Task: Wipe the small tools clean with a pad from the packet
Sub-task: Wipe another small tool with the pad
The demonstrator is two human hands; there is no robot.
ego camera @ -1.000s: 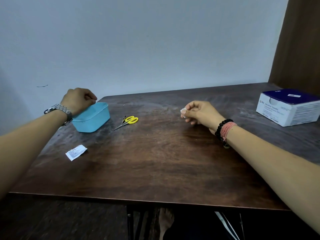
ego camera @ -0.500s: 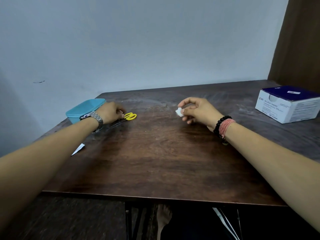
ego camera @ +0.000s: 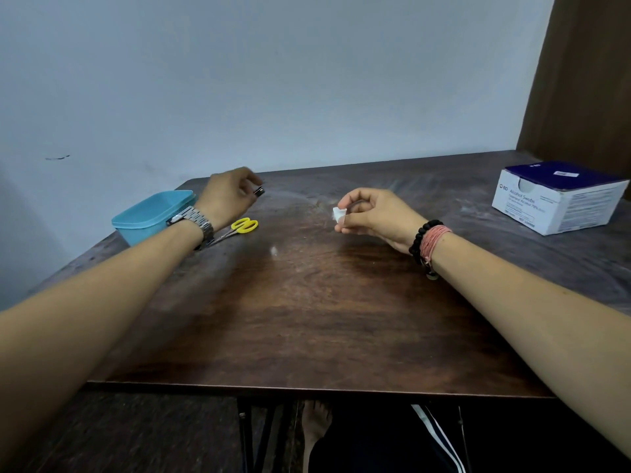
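My right hand pinches a small white pad above the middle of the dark wooden table. My left hand is raised over the table's far left part, and its fingers hold a small dark metal tool. Small scissors with yellow handles lie on the table just below that hand, their blades partly hidden by my wrist. A light blue plastic box stands at the table's left edge, behind my left forearm.
A white and dark blue box of alcohol swabs sits at the table's far right. A grey wall runs right behind the table. A brown panel stands at the back right. Legs and a foot show under the near edge.
My left hand left the blue box, passed the scissors and rose toward the middle holding a small dark tool. My right hand stayed put with the pad. The torn packet is out of sight.
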